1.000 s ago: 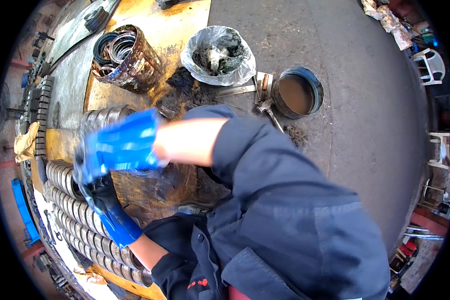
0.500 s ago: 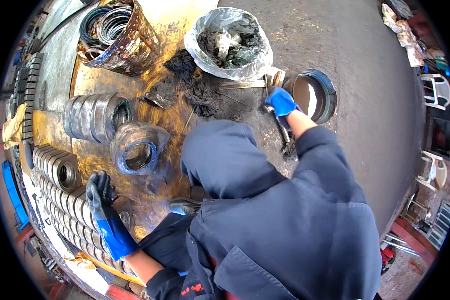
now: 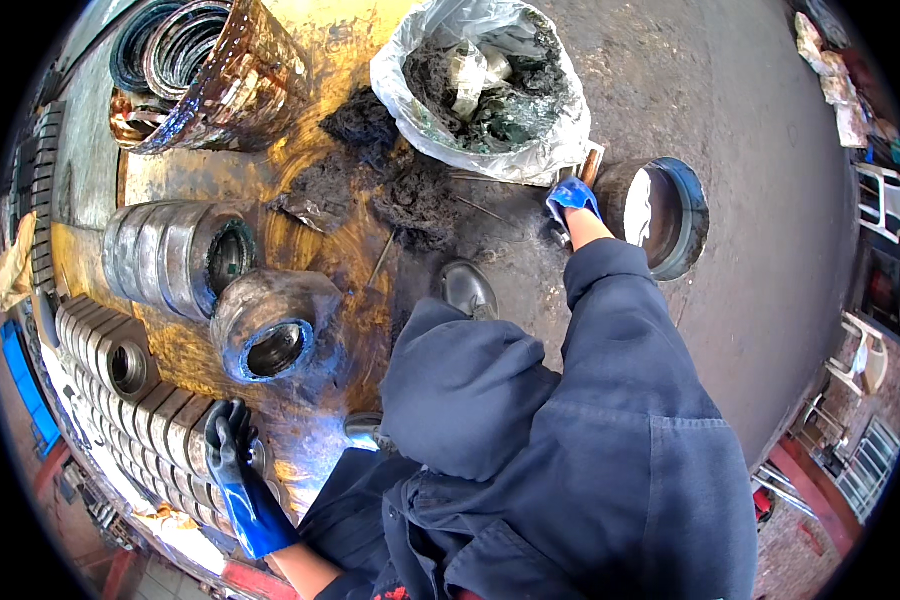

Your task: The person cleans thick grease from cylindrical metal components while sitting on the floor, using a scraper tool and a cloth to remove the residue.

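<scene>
My right hand (image 3: 573,200), in a blue glove, is closed beside an upright dark metal cylinder (image 3: 678,218) with a white patch inside. A short grey metal end (image 3: 561,238) shows under this hand; the rest of what it holds is hidden. My left hand (image 3: 235,480), in a black-and-blue glove, is raised with its fingers extended and nothing in them. Close to it stand rows of thick metal rings (image 3: 155,415). Ahead of the left hand lie a ring with a blue-edged bore (image 3: 275,325) and a row of larger joined rings (image 3: 175,255).
A clear plastic bag (image 3: 395,95) holds dark fibrous scrap at the top. A rusty bucket (image 3: 255,85) of rings stands left of it. Dark fibre clumps (image 3: 420,200) and a thin rod (image 3: 381,258) lie between. My dark shoe (image 3: 468,288) is on the floor. White chairs (image 3: 882,197) stand far right.
The view has shifted. My right hand has drawn up against the bag's edge, and the bristly tool end seen below it before is hidden. A second shoe has come into view. My left hand stays raised.
</scene>
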The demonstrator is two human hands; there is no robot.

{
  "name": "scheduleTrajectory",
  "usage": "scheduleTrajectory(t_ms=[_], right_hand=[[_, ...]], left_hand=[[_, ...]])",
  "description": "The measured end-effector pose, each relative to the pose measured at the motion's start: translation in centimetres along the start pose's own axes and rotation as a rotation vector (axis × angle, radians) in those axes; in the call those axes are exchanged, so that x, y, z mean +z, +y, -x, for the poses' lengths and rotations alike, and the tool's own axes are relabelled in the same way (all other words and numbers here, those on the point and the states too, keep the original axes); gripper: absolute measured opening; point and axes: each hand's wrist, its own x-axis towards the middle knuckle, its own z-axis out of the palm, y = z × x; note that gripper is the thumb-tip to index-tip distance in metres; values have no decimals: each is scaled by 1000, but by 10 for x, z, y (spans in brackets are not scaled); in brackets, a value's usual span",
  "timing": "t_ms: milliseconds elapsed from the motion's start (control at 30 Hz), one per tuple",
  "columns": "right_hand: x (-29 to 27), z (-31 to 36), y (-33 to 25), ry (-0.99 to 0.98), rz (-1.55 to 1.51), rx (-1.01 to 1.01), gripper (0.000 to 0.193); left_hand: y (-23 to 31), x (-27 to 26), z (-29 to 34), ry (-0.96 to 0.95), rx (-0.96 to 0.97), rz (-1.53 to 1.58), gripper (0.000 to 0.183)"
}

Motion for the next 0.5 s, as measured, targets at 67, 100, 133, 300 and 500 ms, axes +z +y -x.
scheduleTrajectory(t_ms=[67,100,133,300,500], right_hand=[[19,-11,8,97,107,-101,25],[36,-22,19,251,151,-153,24],[64,-42,50,407,164,-126,24],[26,11,26,152,-39,-362,26],[13,112,29,-343,-1958,-117,18]], left_hand=[[-1,-2,1,-9,8,-16,50],[-3,-5,-1,-22,16,-9,50],[-5,-2,-15,-68,22,7,50],[0,-9,3,-65,95,62,47],[-7,-23,-2,-131,213,149,40]])
